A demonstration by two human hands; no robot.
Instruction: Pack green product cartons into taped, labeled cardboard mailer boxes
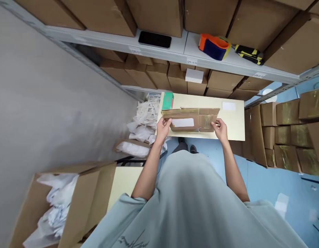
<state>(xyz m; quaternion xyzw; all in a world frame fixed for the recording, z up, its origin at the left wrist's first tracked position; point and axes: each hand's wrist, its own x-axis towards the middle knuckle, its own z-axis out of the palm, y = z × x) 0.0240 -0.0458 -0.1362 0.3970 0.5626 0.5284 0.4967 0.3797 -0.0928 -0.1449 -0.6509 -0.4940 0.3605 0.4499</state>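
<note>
A brown cardboard box (202, 121), apparently folded flat, is held up at the near side of the pale yellow table (234, 127). It bears a white label and strips of yellowish tape. My left hand (163, 128) grips its left end, thumb on the front face. At the right end, the fingers of my right hand (220, 129) pinch the cardboard near its edge. Just behind the box's left end sits a green box (168, 101). A white paper slip (228, 106) lies on the table to the right.
Above the table, a metal shelf (110, 43) full of cartons carries a phone (154, 39), a tape dispenser (214, 47) and black-yellow cutters (248, 54). Taped cartons (287, 113) are stacked at right. An open carton (89, 193) with white plastic stands lower left; white packing material (146, 117) fills the left.
</note>
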